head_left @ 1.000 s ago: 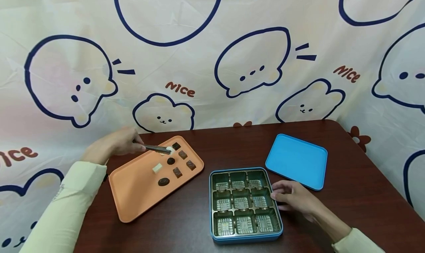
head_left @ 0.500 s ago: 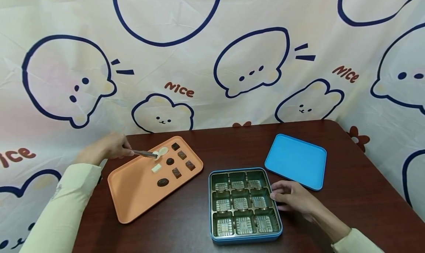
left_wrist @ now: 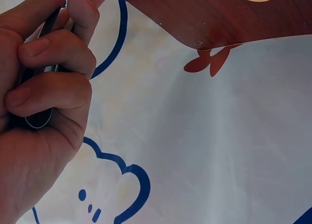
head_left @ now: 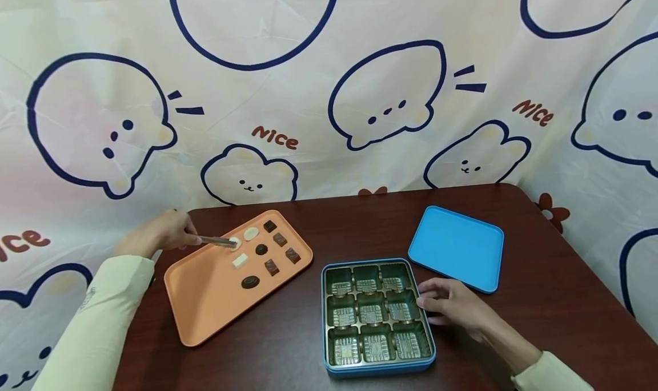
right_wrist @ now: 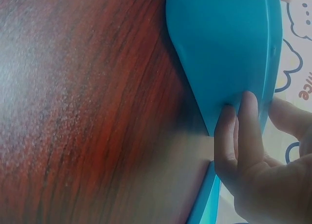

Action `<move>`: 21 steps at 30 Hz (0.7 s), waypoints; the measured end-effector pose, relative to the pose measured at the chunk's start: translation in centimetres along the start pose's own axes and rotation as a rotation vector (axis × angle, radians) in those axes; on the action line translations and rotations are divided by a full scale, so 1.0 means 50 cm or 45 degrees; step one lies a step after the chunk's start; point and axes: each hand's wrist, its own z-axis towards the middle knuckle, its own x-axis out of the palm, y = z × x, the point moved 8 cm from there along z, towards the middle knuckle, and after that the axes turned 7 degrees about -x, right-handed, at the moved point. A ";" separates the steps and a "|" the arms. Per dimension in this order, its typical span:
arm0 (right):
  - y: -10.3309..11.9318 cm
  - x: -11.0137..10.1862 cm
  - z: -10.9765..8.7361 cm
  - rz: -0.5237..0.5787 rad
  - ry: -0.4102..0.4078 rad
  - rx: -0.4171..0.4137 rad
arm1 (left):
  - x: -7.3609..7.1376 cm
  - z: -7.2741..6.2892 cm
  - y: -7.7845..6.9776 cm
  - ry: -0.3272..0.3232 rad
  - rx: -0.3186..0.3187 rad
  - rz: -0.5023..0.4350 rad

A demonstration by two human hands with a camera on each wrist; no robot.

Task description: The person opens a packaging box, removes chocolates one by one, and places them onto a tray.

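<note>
My left hand (head_left: 163,232) grips a pair of slim metal tongs (head_left: 217,241); in the left wrist view its fingers curl round the dark rounded end (left_wrist: 40,117). The tongs' tips are right at a round white chocolate (head_left: 236,241) on the orange tray (head_left: 205,311). Beside that piece lie an oval white chocolate (head_left: 251,233), a white rectangular one (head_left: 240,260) and several brown chocolates (head_left: 250,282). My right hand (head_left: 457,304) rests its nearly straight fingertips against the side of a blue tin (head_left: 380,370), thumb by the rim. The tin's gold divided insert (head_left: 374,310) has bare compartments.
A blue lid (head_left: 457,248) lies on the dark wooden table (head_left: 360,225), behind and right of the tin. Patterned cloth (head_left: 319,94) hangs close behind the table's back edge.
My left hand has drawn the tongs left and slightly down over the tray. The round white chocolate has moved left with the tips, away from the oval one. My right hand stays put.
</note>
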 end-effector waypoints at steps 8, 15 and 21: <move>0.004 0.002 0.000 0.004 0.012 -0.010 | 0.003 -0.002 0.009 0.024 -0.023 0.002; 0.002 0.001 0.001 -0.003 0.001 0.003 | -0.006 -0.012 0.015 0.004 -0.049 0.011; 0.000 -0.001 0.001 -0.008 0.002 0.022 | -0.015 -0.036 0.005 -0.061 -0.020 -0.044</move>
